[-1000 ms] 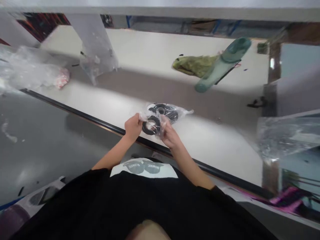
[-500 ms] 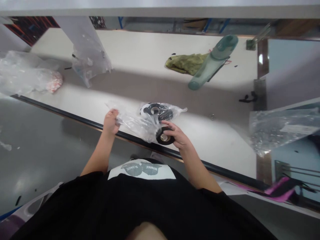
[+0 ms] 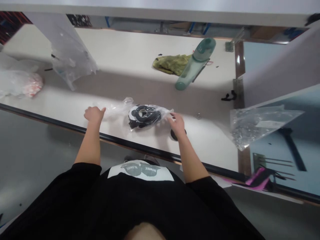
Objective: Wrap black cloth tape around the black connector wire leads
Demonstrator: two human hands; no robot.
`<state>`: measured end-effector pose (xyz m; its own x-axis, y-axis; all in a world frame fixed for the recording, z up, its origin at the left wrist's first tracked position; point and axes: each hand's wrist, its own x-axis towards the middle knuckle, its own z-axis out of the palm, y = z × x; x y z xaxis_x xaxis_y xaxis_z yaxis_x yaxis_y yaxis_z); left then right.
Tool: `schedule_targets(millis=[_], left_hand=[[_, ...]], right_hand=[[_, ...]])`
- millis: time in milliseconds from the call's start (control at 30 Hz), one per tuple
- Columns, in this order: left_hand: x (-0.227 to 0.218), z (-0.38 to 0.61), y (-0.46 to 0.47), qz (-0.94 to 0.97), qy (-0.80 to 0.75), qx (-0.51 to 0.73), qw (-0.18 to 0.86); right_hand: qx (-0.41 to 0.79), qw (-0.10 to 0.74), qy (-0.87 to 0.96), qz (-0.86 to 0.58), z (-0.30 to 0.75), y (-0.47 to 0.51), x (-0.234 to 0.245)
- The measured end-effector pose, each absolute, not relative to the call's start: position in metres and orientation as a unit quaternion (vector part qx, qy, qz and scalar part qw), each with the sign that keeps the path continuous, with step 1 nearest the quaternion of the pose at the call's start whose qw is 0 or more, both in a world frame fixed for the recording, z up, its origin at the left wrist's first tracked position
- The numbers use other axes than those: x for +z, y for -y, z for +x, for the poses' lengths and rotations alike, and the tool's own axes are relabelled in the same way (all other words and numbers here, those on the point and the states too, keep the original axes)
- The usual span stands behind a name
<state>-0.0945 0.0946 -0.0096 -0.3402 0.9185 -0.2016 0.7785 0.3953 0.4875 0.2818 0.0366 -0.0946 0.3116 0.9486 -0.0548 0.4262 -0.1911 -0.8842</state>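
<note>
table [image 3: 140,46]: spans the view before you; its near edge runs from your left to your lower right.
bag of rolls [image 3: 145,115]: on the table near the front edge, between your hands.
loose wrapper [image 3: 113,108]: just left of the bag of rolls and touching it; your left hand [image 3: 93,113] is at its left end.
single roll [image 3: 178,134]: right of the bag of rolls, under your right hand [image 3: 177,121], whose fingertips reach the bag.
bottle [image 3: 195,63]: lying on the far side, behind and right of the bag of rolls.
cloth [image 3: 171,64]: just left of the bottle, touching it.
hanging bag [image 3: 67,56]: far left, behind your left hand.
edge bag [image 3: 17,83]: on the table's far left.
parts bag [image 3: 260,123]: beyond the table's right side, well apart from your right hand.
clip [image 3: 228,97]: between the bottle and the parts bag.
</note>
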Motion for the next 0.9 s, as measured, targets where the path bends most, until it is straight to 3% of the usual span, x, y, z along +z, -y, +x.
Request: schedule_targets(millis=[133, 200, 300, 433, 567, 767, 900], left_hand=[[0.01, -0.068, -0.108, 0.491, -0.827, 0.253, 0.108], [0.016, -0.031, -0.112, 0.588, -0.753, 0.268, 0.125], [0.015, 0.042, -0.116, 0.699, -0.659, 0.22, 0.169], [0.002, 0.114, -0.122, 0.861, -0.417, -0.006, 0.29], [-0.006, 0.124, -0.129, 0.852, -0.439, 0.007, 0.285], [-0.006, 0.115, -0.128, 0.721, -0.497, 0.138, 0.462], [-0.002, 0.114, -0.123, 0.692, -0.529, 0.156, 0.467]], right_hand=[[0.365, 0.435, 0.487, -0.664, 0.26, -0.06, -0.101], [0.377, 0.458, 0.483, -0.643, 0.254, -0.063, -0.1], [0.397, 0.486, 0.481, -0.612, 0.25, -0.062, -0.096], [0.408, 0.511, 0.465, -0.597, 0.251, -0.062, -0.09], [0.394, 0.498, 0.429, -0.643, 0.255, -0.06, -0.085], [0.398, 0.46, 0.421, -0.673, 0.257, -0.05, -0.076], [0.423, 0.468, 0.391, -0.67, 0.259, -0.046, -0.07]])
